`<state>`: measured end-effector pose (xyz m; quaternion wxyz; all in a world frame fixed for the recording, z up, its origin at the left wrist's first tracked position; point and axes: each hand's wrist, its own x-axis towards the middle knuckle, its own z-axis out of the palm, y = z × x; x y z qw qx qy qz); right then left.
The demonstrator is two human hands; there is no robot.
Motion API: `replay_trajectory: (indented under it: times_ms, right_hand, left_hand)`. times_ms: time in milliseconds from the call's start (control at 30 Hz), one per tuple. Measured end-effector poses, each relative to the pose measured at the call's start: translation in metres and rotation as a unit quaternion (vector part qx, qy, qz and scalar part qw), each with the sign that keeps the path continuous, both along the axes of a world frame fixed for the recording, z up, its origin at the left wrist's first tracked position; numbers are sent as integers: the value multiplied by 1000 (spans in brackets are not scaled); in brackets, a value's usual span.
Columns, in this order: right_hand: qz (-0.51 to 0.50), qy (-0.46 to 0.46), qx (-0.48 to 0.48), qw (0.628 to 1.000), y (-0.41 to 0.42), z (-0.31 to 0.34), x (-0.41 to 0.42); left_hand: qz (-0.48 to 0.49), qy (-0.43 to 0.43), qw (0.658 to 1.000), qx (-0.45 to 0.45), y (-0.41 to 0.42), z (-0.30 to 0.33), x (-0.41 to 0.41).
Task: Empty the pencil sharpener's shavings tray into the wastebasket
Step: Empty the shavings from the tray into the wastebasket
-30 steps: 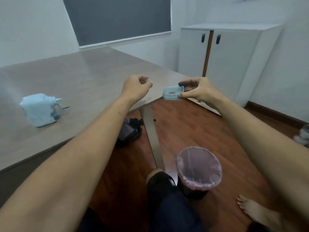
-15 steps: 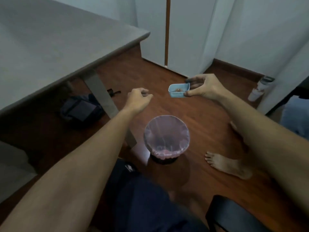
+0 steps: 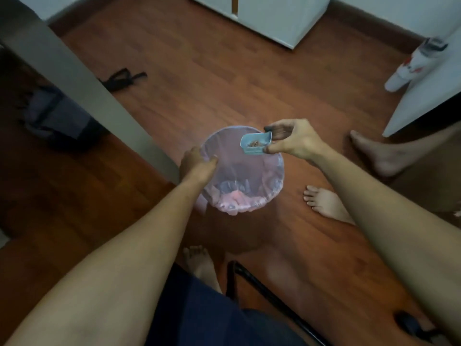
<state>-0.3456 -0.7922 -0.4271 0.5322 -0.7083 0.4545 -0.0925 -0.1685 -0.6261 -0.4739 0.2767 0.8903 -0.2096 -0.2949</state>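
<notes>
The small light-blue shavings tray (image 3: 255, 144) is pinched in my right hand (image 3: 293, 140), tilted on its side over the far right part of the wastebasket's mouth. Brown shavings still lie inside it. The round wastebasket (image 3: 277, 182) stands on the wooden floor, lined with a pale pink bag. My left hand (image 3: 197, 164) grips the basket's left rim, fingers curled over the liner. The pencil sharpener itself is out of view.
A grey table leg (image 3: 82, 86) slants down to the basket's left, with a dark bag (image 3: 57, 116) behind it. White cabinet (image 3: 272, 18) at the back. Bare feet (image 3: 326, 204) stand right of the basket, another person's foot (image 3: 374, 152) further right. A black chair frame (image 3: 264, 293) sits near.
My head has tipped down over the basket. My right hand lowered the tray above the basket's mouth and tilted it. My left hand dropped from mid-air onto the basket's rim.
</notes>
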Motion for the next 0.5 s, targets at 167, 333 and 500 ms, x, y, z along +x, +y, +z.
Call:
replay_trajectory:
  times_ms: [167,333,500]
  right_hand:
    - [20,53,2,998,3,-45,10]
    - [54,129,-9,990,9,-78,24]
    - [118,181,-46,975,20,-99,41]
  left_hand:
    - [68,10,998,5,-2,-42,-2]
    - [109,55,993,-6,0,-68,-3]
    - [108,41,993,-20,8,-81,-5]
